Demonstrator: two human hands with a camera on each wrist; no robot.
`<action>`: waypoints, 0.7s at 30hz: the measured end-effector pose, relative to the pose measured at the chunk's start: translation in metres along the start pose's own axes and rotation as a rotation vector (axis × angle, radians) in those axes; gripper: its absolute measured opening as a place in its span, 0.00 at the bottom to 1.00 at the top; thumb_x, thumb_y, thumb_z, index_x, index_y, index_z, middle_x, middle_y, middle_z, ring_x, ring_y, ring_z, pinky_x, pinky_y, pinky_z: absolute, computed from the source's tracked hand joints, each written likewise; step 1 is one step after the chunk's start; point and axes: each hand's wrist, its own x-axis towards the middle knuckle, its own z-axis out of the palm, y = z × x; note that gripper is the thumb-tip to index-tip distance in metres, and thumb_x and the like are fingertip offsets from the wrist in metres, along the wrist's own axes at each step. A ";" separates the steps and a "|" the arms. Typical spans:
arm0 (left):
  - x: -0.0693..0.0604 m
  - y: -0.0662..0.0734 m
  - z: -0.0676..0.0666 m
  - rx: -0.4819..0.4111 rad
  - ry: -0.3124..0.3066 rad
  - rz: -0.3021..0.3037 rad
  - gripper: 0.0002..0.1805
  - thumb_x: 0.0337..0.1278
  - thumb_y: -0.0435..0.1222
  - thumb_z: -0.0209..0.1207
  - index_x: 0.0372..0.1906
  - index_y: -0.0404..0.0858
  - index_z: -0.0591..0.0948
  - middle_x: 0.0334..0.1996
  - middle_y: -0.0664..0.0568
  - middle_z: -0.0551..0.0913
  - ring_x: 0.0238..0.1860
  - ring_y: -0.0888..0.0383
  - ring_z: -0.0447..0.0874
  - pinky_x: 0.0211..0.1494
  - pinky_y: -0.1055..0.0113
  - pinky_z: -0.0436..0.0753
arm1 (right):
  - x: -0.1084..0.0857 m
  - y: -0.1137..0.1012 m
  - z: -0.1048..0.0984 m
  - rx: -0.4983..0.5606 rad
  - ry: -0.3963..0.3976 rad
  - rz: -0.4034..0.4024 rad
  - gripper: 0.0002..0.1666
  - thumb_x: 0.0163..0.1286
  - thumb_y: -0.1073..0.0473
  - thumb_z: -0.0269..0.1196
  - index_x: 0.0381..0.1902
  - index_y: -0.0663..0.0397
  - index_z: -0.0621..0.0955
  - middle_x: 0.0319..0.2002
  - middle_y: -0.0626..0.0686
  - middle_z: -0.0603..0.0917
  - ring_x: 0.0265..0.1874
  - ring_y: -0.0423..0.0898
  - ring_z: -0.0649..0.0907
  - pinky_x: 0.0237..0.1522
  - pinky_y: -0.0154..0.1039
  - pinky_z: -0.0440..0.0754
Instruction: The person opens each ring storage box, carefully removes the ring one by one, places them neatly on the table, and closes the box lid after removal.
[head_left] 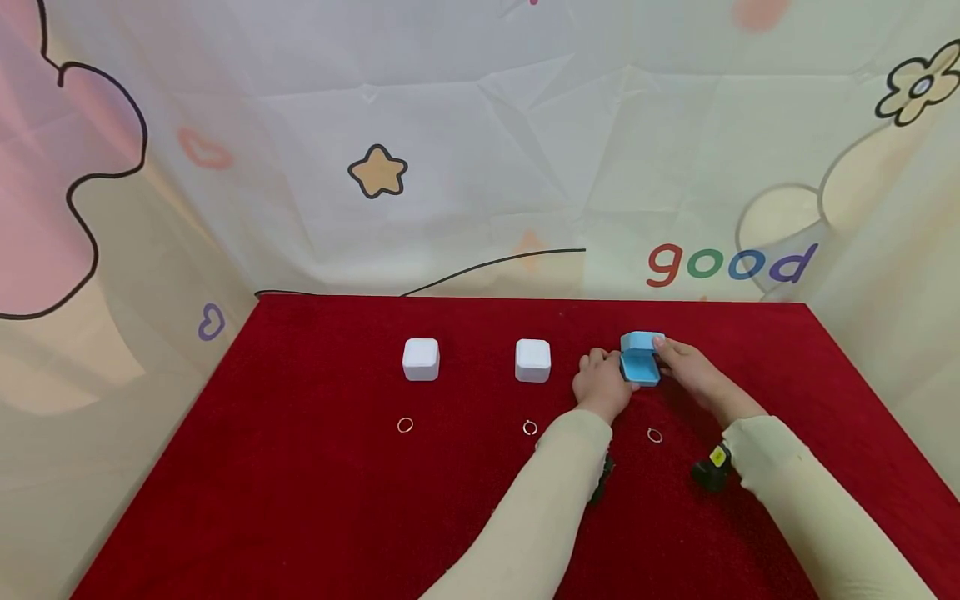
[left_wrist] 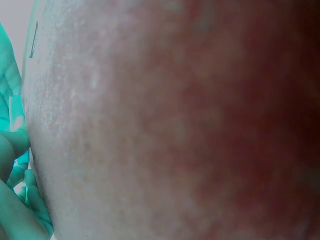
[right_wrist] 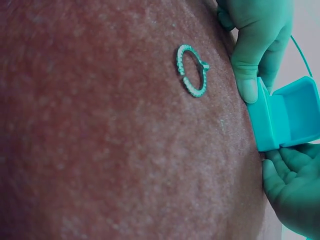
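Note:
A light blue ring box stands with its lid raised at the right side of the red cloth, its inside visible. My left hand grips the base from the left, and the right wrist view shows that thumb pressed on the front of the box. On the other side, my right hand holds the box's right side, with a fingertip at the lid's edge. Nearer to me lies an open-ended ring, its beaded band clear in the right wrist view. The left wrist view is mostly blurred cloth.
Two white boxes stand closed to the left, the second white box nearer the blue one. In front of them lie a plain ring and another ring. A printed curtain hangs behind the cloth-covered table.

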 end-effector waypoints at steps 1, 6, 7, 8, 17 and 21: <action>0.000 0.000 0.000 0.003 -0.001 0.000 0.29 0.63 0.54 0.65 0.68 0.55 0.77 0.58 0.60 0.75 0.56 0.64 0.70 0.49 0.71 0.80 | 0.000 0.000 0.000 0.001 -0.003 -0.001 0.41 0.86 0.45 0.32 0.79 0.74 0.44 0.76 0.79 0.52 0.74 0.75 0.57 0.77 0.67 0.58; -0.007 0.002 -0.011 0.010 -0.025 -0.009 0.29 0.64 0.54 0.65 0.69 0.55 0.76 0.59 0.60 0.76 0.56 0.64 0.71 0.49 0.72 0.79 | 0.000 -0.001 0.001 -0.009 -0.002 -0.005 0.41 0.86 0.46 0.32 0.79 0.74 0.43 0.76 0.79 0.51 0.75 0.75 0.57 0.77 0.67 0.58; -0.007 0.002 -0.011 0.013 -0.027 -0.010 0.30 0.64 0.54 0.64 0.69 0.55 0.76 0.59 0.60 0.76 0.56 0.64 0.71 0.49 0.73 0.79 | 0.000 -0.001 0.001 -0.007 -0.003 -0.007 0.41 0.86 0.46 0.32 0.79 0.74 0.43 0.76 0.79 0.51 0.75 0.75 0.57 0.77 0.67 0.58; -0.007 0.003 -0.011 0.013 -0.027 -0.011 0.30 0.64 0.54 0.64 0.69 0.54 0.76 0.59 0.60 0.75 0.56 0.64 0.71 0.50 0.73 0.79 | 0.000 -0.001 0.001 -0.008 -0.003 -0.008 0.40 0.87 0.46 0.32 0.79 0.74 0.43 0.76 0.79 0.52 0.75 0.75 0.57 0.77 0.67 0.58; -0.007 0.003 -0.012 0.013 -0.030 -0.016 0.29 0.64 0.54 0.64 0.69 0.55 0.76 0.59 0.60 0.75 0.57 0.64 0.71 0.51 0.71 0.79 | -0.002 0.001 0.002 0.016 -0.015 -0.020 0.40 0.87 0.47 0.33 0.79 0.74 0.43 0.77 0.78 0.49 0.76 0.74 0.55 0.78 0.66 0.56; -0.006 0.003 -0.010 0.012 -0.036 -0.015 0.29 0.65 0.54 0.64 0.69 0.56 0.76 0.59 0.60 0.76 0.56 0.64 0.71 0.51 0.71 0.79 | -0.004 0.001 0.002 0.026 -0.022 -0.018 0.39 0.87 0.48 0.33 0.79 0.74 0.43 0.77 0.78 0.49 0.76 0.74 0.54 0.78 0.67 0.54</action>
